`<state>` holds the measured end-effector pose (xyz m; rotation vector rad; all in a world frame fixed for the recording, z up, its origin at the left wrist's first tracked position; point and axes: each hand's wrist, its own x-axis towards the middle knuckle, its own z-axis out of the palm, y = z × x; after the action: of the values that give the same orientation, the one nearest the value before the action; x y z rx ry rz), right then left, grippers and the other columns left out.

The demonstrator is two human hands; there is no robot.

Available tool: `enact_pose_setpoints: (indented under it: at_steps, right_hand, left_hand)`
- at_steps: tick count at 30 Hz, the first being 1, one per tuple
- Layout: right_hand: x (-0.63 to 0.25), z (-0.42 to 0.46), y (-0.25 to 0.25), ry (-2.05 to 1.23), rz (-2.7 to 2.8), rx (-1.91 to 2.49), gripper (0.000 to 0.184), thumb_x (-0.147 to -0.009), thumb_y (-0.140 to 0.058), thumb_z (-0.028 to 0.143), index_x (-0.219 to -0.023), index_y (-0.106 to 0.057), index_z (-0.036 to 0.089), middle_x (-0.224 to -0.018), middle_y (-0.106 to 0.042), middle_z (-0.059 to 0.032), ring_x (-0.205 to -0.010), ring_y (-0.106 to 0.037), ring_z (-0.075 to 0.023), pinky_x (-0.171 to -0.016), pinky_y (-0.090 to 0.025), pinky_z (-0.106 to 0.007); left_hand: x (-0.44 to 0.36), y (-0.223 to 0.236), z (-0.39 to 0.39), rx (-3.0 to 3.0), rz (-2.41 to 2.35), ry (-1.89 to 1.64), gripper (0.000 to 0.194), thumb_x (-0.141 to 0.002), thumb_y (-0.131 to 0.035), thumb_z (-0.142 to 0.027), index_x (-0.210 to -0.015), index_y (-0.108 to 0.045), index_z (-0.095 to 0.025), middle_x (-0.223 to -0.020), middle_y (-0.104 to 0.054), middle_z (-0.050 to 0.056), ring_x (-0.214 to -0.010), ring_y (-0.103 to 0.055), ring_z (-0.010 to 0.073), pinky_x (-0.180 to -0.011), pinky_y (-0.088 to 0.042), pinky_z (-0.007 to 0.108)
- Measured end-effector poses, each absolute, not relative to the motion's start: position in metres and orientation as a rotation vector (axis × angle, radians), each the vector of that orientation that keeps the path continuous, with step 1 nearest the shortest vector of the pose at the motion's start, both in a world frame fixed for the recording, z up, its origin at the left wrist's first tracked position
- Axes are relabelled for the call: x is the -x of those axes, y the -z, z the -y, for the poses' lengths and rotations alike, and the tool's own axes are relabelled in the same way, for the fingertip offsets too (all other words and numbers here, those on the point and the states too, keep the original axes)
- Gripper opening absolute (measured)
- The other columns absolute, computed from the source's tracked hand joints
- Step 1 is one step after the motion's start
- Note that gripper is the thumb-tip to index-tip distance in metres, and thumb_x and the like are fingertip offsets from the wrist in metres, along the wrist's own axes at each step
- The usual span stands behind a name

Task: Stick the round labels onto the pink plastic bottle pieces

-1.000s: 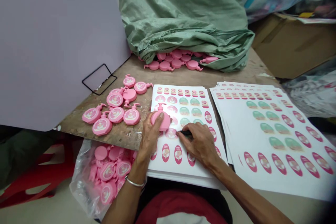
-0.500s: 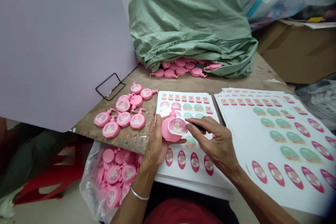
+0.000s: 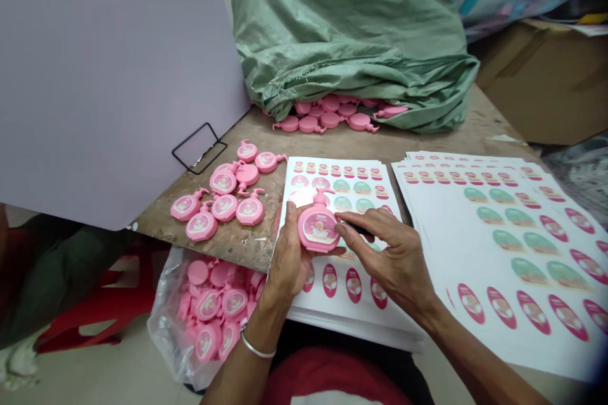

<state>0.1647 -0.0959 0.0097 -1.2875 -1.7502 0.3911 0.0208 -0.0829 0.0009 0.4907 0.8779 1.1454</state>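
- From my head view, the clear plastic bag by my lap holds a heap of pink bottle-shaped pieces, some with labels facing up.
- A green woven sack lies on the far side of the wooden tabletop, with more pink pieces spilling out under its edge.
- A cardboard box sits beyond the table at the far right.
- Loose pink pieces lie on the table beside a black wire stand, which props a grey-lilac board.
- Two stacks of sticker sheets lie side by side: one under my hands, the other to the right.
- One second ago, the pink bottle-shaped piece was tipped with its blank side showing; now it stands upright with its baby-picture label facing me, above the sheet stack under my hands.
- My right hand has risen from the sheet to the piece.
- My left hand, with a silver bangle on the wrist, is closed around the piece, gripping it.
- My right hand is curled, pinching a small black tool against the piece's right edge; I cannot tell what kind of tool it is.
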Motion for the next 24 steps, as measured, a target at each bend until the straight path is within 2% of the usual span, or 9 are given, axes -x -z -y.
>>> enact_pose_setpoints:
  at_steps: [24]
  right_hand:
    - [-0.1642,0.0964,-0.0151,-0.331,1.78,1.308,0.013,-0.086,-0.063,0.026,-0.096,-0.071,0.023,-0.075,-0.067,-0.0025,-0.07,-0.057,-0.0168,-0.067,-0.045,-0.034]
  left_hand:
    - [-0.0204,-0.0008,0.0805,-0.47,-0.898,-1.157,0.056,-0.09,-0.042,-0.061,-0.112,-0.067,-0.017,-0.103,-0.071,0.009,-0.101,-0.065,0.0242,-0.077,-0.059,0.033]
